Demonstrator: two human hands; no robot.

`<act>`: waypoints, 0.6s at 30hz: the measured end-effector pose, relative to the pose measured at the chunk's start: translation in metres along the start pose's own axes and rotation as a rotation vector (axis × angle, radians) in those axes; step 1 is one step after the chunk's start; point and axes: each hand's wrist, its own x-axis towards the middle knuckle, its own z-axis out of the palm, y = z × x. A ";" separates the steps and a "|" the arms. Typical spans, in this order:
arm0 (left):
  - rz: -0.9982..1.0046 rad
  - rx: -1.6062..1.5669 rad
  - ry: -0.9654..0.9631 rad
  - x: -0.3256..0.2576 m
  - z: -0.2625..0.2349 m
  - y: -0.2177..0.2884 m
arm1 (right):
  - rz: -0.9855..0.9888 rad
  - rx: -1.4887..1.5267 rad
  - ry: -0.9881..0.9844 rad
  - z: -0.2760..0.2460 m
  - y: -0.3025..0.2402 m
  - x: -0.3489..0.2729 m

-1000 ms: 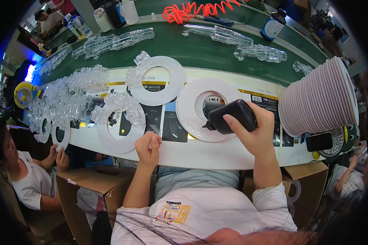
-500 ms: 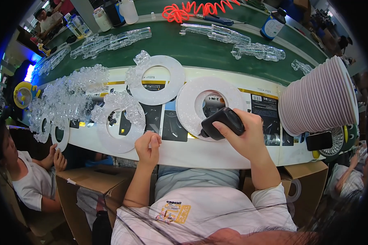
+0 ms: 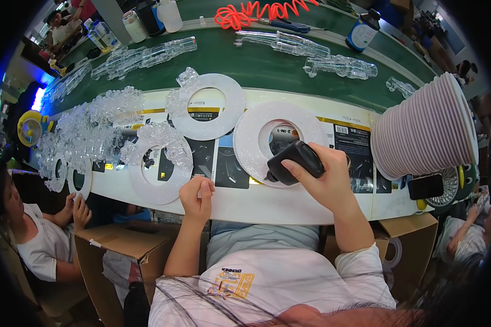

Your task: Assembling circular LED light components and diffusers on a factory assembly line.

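Observation:
In my right hand (image 3: 333,177) is a small black squeeze bottle (image 3: 297,164), tilted with its nozzle down and to the left. The nozzle tip is over the near left rim of a stack of flat white rings (image 3: 251,150). My left hand (image 3: 197,197) is curled closed near the table's front edge, with nothing visible in it. Beside it on the left lies another white ring (image 3: 147,188) with clear plastic pieces on its rim. Farther back, a third white ring (image 3: 232,111) also carries a clear piece (image 3: 189,78) on its upper left.
Clear plastic pieces (image 3: 87,125) are heaped on the left. More clear parts (image 3: 163,52) lie along the green surface (image 3: 218,60). A tall stack of white rings (image 3: 420,128) leans at the right, near a phone (image 3: 426,187). A person's hand (image 3: 81,211) holds a ring at far left.
The clear parts on the green surface have shifted slightly left. Both my hands and the bottle keep nearly the same place.

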 end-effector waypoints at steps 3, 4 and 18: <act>0.007 0.002 -0.005 0.001 0.001 -0.001 | 0.006 0.006 0.004 0.000 0.002 0.000; 0.008 0.002 -0.006 0.001 0.001 -0.001 | 0.005 0.006 0.005 0.001 0.002 0.000; -0.003 0.001 -0.012 0.001 0.001 -0.001 | 0.237 0.228 0.030 -0.020 0.020 0.008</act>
